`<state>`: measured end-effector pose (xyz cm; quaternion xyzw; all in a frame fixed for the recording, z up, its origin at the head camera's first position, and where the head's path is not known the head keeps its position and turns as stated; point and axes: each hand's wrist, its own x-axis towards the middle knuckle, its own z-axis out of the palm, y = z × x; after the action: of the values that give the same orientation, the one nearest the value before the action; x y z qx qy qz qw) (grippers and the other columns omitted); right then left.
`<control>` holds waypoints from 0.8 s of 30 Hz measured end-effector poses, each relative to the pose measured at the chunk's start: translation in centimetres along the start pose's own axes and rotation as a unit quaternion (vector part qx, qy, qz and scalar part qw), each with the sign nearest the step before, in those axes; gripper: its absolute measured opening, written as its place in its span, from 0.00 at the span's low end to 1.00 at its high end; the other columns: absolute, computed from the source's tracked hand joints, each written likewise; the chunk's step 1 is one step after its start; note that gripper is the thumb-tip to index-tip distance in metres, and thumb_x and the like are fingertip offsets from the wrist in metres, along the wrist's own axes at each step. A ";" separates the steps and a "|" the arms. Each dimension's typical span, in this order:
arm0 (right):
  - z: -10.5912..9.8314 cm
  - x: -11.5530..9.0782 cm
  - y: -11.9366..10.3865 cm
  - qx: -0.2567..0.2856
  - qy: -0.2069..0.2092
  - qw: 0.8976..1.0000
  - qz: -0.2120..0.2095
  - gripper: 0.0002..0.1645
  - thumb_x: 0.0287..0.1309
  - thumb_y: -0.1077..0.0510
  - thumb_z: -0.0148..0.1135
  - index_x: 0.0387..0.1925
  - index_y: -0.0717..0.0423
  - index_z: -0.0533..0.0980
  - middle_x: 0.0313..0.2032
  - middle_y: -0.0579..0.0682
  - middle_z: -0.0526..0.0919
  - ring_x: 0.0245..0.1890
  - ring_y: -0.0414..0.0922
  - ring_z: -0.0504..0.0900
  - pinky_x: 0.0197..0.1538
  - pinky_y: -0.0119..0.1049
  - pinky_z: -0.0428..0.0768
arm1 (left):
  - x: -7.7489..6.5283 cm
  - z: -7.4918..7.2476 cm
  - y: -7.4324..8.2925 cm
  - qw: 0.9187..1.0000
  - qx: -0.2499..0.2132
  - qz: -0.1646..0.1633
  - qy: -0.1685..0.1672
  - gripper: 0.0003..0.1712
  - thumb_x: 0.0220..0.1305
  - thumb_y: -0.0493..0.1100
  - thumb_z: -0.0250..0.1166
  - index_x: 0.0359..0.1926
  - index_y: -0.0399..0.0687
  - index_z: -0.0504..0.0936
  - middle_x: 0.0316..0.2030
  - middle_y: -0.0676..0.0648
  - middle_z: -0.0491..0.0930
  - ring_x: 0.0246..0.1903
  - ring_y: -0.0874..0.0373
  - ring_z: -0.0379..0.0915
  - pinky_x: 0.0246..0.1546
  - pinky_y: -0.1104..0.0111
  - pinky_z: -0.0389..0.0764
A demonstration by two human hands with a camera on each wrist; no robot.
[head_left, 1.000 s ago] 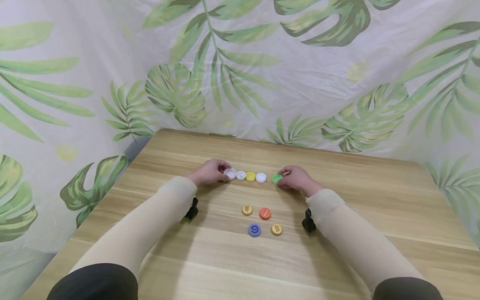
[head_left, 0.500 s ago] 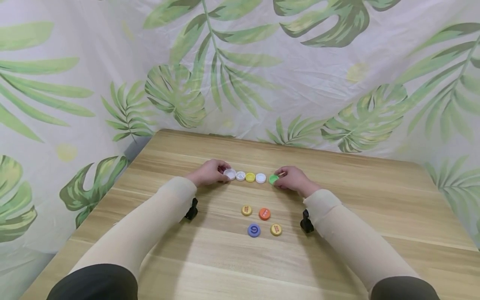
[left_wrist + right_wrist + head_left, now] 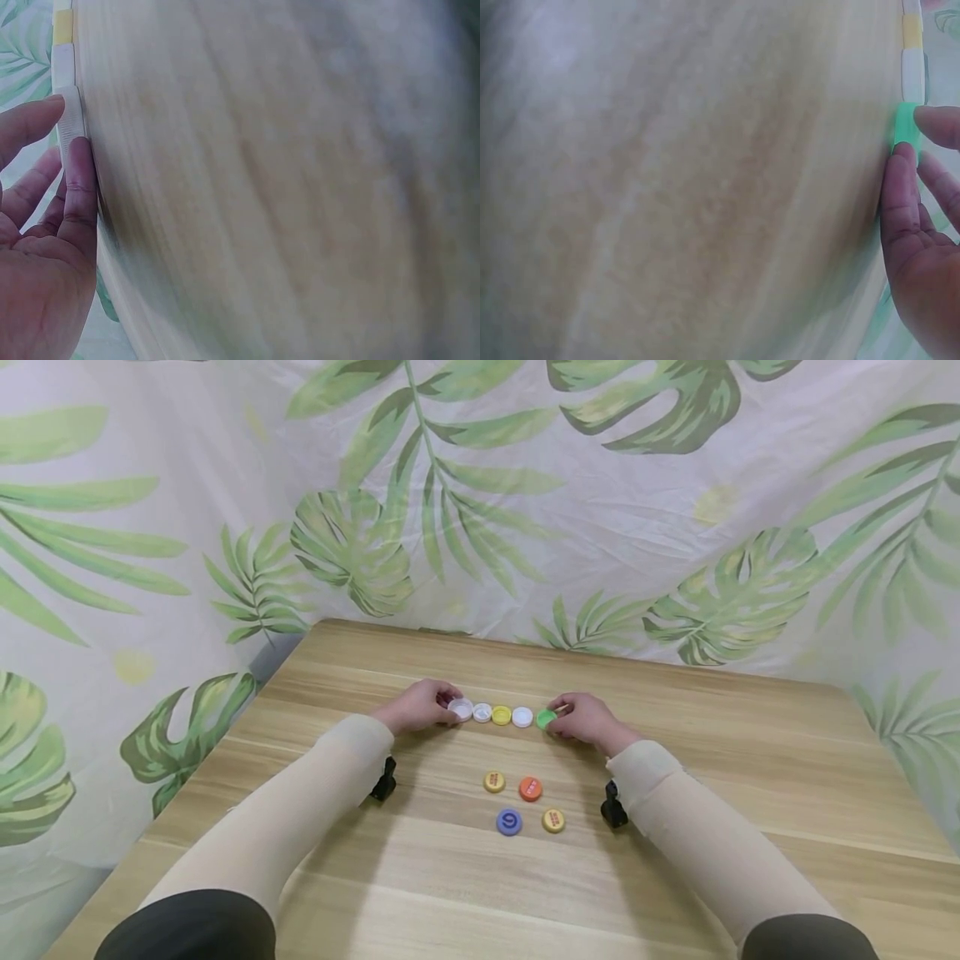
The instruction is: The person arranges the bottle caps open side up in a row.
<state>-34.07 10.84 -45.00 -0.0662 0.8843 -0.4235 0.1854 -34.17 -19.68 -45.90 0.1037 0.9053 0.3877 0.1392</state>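
Note:
Bottle caps lie in a row across the wooden table, hollow sides up. At its left end my left hand [image 3: 423, 704] pinches the large white cap [image 3: 461, 709] between thumb and fingers. A smaller white cap [image 3: 482, 712], a yellow cap [image 3: 501, 715] and another white cap [image 3: 522, 717] follow to the right. My right hand [image 3: 587, 720] pinches the green cap [image 3: 546, 718] at the right end. In the right wrist view, the green cap [image 3: 905, 122] sits right against or very near its white neighbour [image 3: 913, 75]; I cannot tell if they touch.
Nearer to me lie two gold caps [image 3: 494, 781] [image 3: 553, 820], an orange cap [image 3: 530, 789] and a blue cap [image 3: 509, 822], printed tops up. A leaf-patterned cloth [image 3: 480, 527] hangs behind the table's back edge.
My right hand has slid the green cap left, and the wide gap to the white cap has shrunk to almost nothing. My left hand keeps its place on the large white cap.

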 end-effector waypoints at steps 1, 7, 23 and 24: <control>0.0 0.0 0.0 -0.001 0.000 1.000 -0.001 0.24 0.61 0.63 0.69 0.59 0.64 0.78 0.46 0.57 0.81 0.38 0.43 0.80 0.40 0.31 0.80 | 0.0 0.0 0.0 1.000 0.000 0.000 0.000 0.26 0.65 0.37 0.71 0.62 0.31 0.78 0.50 0.39 0.79 0.49 0.50 0.73 0.52 0.61 0.76; 0.0 -0.3 -0.2 -0.003 0.000 1.000 -0.003 0.27 0.61 0.62 0.69 0.61 0.64 0.76 0.46 0.58 0.80 0.38 0.44 0.80 0.41 0.33 0.80 | -0.1 0.0 0.1 1.000 -0.003 -0.001 0.002 0.26 0.65 0.37 0.71 0.62 0.31 0.78 0.51 0.39 0.79 0.50 0.49 0.73 0.53 0.61 0.76; 1.1 -4.3 -1.5 -0.041 -0.100 0.993 -0.043 0.12 0.62 0.59 0.67 0.43 0.63 0.79 0.34 0.52 0.81 0.33 0.45 0.80 0.38 0.36 0.80 | -0.1 0.2 -0.1 1.000 -0.006 0.000 0.006 0.26 0.65 0.36 0.71 0.62 0.31 0.79 0.49 0.39 0.79 0.49 0.50 0.73 0.52 0.62 0.76; 1.3 -4.7 -1.8 -0.066 -0.119 0.990 -0.047 0.12 0.61 0.57 0.69 0.41 0.61 0.79 0.33 0.51 0.81 0.32 0.44 0.79 0.37 0.35 0.79 | -0.1 0.2 -0.1 1.000 -0.005 0.000 0.006 0.26 0.65 0.36 0.71 0.62 0.31 0.79 0.49 0.39 0.79 0.49 0.50 0.73 0.52 0.62 0.75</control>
<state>-29.31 10.03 -43.13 -0.1697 0.8778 -0.3619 0.2641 -34.05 -19.63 -46.08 0.1009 0.9041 0.3928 0.1342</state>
